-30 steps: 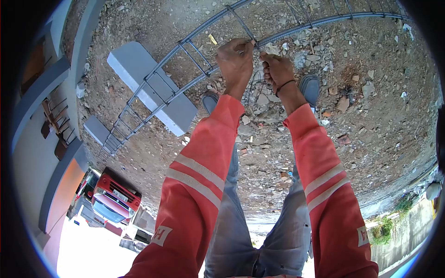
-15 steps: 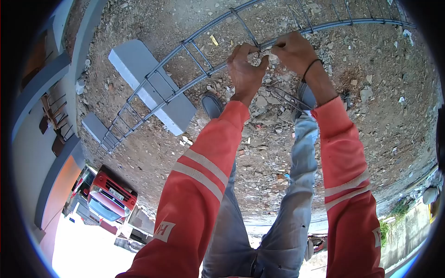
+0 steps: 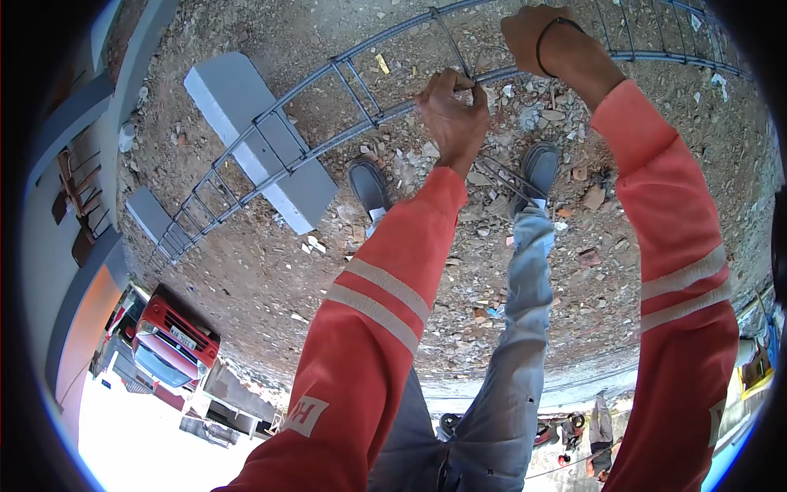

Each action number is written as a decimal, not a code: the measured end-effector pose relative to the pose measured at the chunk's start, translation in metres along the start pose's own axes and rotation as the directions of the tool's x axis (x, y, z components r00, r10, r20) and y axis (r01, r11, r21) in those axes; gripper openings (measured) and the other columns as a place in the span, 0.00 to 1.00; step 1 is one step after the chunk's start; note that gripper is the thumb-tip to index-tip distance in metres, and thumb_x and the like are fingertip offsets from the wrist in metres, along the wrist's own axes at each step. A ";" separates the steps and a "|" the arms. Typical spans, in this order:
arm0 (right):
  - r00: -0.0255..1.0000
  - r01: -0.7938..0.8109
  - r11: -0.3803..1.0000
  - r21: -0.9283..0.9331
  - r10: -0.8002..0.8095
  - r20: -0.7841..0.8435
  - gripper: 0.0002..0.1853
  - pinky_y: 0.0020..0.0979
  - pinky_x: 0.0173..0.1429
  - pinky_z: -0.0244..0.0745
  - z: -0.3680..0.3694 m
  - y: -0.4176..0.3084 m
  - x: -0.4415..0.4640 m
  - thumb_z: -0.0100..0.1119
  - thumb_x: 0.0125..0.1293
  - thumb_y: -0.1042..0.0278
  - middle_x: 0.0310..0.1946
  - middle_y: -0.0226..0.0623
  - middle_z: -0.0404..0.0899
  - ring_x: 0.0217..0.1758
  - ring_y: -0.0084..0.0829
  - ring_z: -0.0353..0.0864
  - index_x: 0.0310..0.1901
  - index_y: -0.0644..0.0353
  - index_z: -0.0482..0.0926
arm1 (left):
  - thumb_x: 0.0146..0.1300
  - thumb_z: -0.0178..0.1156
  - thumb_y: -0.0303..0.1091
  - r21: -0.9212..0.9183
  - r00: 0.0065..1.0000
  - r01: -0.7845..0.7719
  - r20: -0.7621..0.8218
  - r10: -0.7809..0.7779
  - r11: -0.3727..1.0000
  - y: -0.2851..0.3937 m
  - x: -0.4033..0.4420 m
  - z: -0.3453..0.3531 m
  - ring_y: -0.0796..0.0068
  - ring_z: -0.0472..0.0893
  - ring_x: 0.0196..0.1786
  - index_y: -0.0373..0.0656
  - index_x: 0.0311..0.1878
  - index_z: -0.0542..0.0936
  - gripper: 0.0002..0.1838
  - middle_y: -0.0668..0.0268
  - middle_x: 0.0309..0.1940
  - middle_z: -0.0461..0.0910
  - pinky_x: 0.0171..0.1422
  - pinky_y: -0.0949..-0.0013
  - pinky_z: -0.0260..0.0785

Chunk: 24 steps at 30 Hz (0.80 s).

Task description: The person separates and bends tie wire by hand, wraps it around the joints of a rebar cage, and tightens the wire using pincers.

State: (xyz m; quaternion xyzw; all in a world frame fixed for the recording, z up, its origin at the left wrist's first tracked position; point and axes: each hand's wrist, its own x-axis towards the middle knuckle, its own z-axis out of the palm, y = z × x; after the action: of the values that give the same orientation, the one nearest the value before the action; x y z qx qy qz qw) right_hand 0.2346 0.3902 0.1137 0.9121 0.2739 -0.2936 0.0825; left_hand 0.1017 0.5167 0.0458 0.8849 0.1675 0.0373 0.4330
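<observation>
A long rebar cage (image 3: 328, 148) of ribbed bars and cross ties runs across the upper view. My left hand (image 3: 455, 115) is closed in a pinch at the joint of a cross tie and the near bar. Above that bar and to the right is my right hand (image 3: 545, 39), its fingers curled shut and turned away. A faint thin line like wire shows beside its fingers; what it grips is hidden. Two thin metal rods or handles (image 3: 502, 176) lie on the ground between my shoes.
A grey block (image 3: 307, 193) lies under the cage, with a smaller grey block (image 3: 152, 217) near its far left end. Stones and rubble cover the ground. A red vehicle (image 3: 172, 340) stands at lower left, and a person (image 3: 601, 435) is partly visible at lower right.
My right hand has moved up and right, away from the near bar and my left hand. My left hand stays at the joint. The view has shifted slightly.
</observation>
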 end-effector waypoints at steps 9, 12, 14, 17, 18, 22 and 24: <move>0.996 0.019 0.632 0.775 -0.084 0.043 0.11 0.41 0.34 0.78 0.064 0.069 0.055 0.59 0.59 0.65 0.31 0.48 0.85 0.33 0.44 0.83 0.24 0.62 0.81 | 0.48 0.65 0.25 -0.064 0.999 0.024 0.023 -0.023 0.998 -0.001 0.001 -0.001 0.65 0.79 0.35 0.44 0.27 0.77 0.05 0.67 0.25 0.80 0.51 0.60 0.61; 0.845 0.221 0.930 0.292 -0.033 -0.533 0.09 0.47 0.43 0.77 0.111 0.059 0.061 0.59 0.61 0.64 0.33 0.50 0.83 0.33 0.48 0.82 0.33 0.61 0.80 | 0.48 0.65 0.25 -0.059 1.000 -0.007 0.029 0.009 0.998 0.003 0.003 -0.003 0.64 0.81 0.32 0.45 0.31 0.81 0.06 0.65 0.27 0.82 0.46 0.59 0.66; 0.947 0.040 0.906 0.422 0.101 -0.305 0.11 0.48 0.51 0.75 0.129 0.047 0.069 0.57 0.62 0.63 0.39 0.55 0.82 0.42 0.51 0.82 0.38 0.63 0.81 | 0.49 0.65 0.25 -0.029 0.999 -0.037 0.034 0.038 0.999 0.006 0.004 -0.005 0.62 0.82 0.33 0.45 0.34 0.83 0.07 0.62 0.27 0.83 0.44 0.59 0.69; 0.820 -0.099 0.681 0.725 0.469 -0.328 0.20 0.49 0.64 0.68 0.140 0.024 0.059 0.56 0.61 0.62 0.54 0.60 0.76 0.61 0.54 0.73 0.53 0.63 0.78 | 0.50 0.66 0.25 0.027 0.995 -0.075 0.062 0.073 0.997 0.006 0.004 -0.009 0.60 0.83 0.34 0.45 0.38 0.86 0.11 0.59 0.26 0.84 0.42 0.59 0.72; 0.818 -0.103 0.681 0.725 0.473 -0.328 0.20 0.49 0.64 0.68 0.126 0.014 0.034 0.56 0.61 0.62 0.54 0.60 0.76 0.61 0.54 0.73 0.53 0.63 0.78 | 0.50 0.65 0.25 0.047 0.993 -0.088 0.082 0.084 0.995 0.007 0.006 -0.008 0.59 0.83 0.34 0.45 0.40 0.86 0.12 0.59 0.27 0.84 0.43 0.58 0.72; 0.425 0.411 0.301 0.861 0.772 -0.472 0.17 0.37 0.51 0.79 0.080 -0.025 -0.036 0.60 0.62 0.73 0.48 0.44 0.83 0.49 0.37 0.86 0.53 0.63 0.79 | 0.50 0.65 0.24 0.107 0.985 -0.151 0.096 0.141 0.983 0.006 0.008 -0.006 0.59 0.83 0.34 0.46 0.41 0.86 0.13 0.59 0.27 0.85 0.43 0.58 0.73; 0.332 0.373 0.247 0.895 0.865 -0.377 0.16 0.34 0.49 0.80 0.089 -0.035 -0.060 0.59 0.61 0.75 0.49 0.43 0.80 0.47 0.33 0.85 0.51 0.65 0.79 | 0.51 0.64 0.24 0.125 0.988 -0.110 0.118 0.095 0.986 0.011 0.007 -0.010 0.59 0.83 0.34 0.46 0.44 0.85 0.15 0.59 0.27 0.85 0.44 0.57 0.73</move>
State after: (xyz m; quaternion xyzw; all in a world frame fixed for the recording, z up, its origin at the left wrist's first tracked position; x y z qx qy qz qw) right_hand 0.1312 0.3645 0.0767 0.7911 -0.1604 0.1802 -0.5621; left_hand 0.1091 0.5206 0.0598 0.9195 0.0994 -0.0011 0.3802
